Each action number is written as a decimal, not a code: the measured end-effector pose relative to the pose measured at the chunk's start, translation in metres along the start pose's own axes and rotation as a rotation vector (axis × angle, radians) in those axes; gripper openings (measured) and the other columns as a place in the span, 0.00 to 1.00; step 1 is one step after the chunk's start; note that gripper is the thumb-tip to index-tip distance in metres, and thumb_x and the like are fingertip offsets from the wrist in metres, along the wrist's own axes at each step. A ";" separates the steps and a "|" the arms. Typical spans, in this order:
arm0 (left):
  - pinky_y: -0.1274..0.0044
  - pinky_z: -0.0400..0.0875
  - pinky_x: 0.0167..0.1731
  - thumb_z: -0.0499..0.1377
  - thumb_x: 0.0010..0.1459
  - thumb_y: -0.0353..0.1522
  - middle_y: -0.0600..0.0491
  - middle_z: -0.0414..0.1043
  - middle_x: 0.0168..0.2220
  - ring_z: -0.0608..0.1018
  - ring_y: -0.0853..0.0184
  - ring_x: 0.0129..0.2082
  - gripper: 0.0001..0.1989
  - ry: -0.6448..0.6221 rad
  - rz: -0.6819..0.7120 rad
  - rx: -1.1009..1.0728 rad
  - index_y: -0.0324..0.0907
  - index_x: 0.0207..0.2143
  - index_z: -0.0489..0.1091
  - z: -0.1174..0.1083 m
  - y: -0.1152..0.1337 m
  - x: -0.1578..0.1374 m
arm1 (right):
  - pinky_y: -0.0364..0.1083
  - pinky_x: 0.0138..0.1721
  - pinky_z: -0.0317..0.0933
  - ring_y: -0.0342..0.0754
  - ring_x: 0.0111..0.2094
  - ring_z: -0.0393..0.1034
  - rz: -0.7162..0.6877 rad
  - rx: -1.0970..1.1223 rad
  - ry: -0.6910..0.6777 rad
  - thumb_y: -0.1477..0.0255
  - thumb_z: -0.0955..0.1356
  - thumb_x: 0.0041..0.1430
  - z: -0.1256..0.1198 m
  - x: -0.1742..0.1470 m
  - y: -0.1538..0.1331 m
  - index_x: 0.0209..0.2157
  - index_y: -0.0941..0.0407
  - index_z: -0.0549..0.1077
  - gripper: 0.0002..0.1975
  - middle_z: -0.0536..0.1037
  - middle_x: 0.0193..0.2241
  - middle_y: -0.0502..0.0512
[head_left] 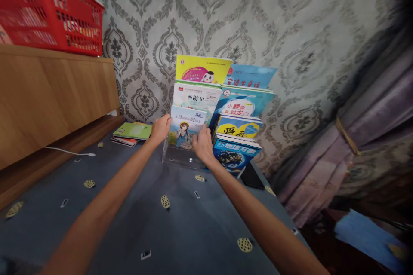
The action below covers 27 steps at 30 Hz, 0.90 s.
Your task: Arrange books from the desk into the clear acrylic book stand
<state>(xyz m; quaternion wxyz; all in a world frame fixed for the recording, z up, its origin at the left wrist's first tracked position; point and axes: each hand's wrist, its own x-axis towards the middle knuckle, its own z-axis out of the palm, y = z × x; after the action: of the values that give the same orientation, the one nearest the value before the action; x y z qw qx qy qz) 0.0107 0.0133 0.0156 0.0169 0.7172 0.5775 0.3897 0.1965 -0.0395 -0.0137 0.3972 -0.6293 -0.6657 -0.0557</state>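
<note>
A light-blue book with a girl on its cover stands upright in the front of a clear plastic book stand. My left hand is closed at its left edge, and my right hand grips its right edge. Behind it rise a pale book and a taller yellow book. To the right, a second row holds a blue globe book, a yellow and blue book, a teal book and a blue book at the back.
Several thin books lie stacked at the left by a wooden cabinet. A red basket stands on the cabinet. A white cable lies on the dark cloth. A black flat object and a curtain are at right.
</note>
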 end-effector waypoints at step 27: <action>0.76 0.66 0.37 0.48 0.69 0.34 0.50 0.77 0.32 0.79 0.63 0.35 0.12 -0.006 0.016 -0.029 0.44 0.37 0.71 0.004 0.000 0.001 | 0.59 0.51 0.64 0.65 0.52 0.66 -0.003 0.010 -0.002 0.74 0.59 0.61 0.009 0.002 0.011 0.65 0.70 0.53 0.32 0.68 0.49 0.74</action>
<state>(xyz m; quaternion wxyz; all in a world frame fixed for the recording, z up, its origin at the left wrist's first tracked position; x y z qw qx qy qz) 0.0131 0.0155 0.0139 0.0257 0.7227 0.5660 0.3959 0.2027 -0.0305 -0.0236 0.3997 -0.6262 -0.6674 -0.0523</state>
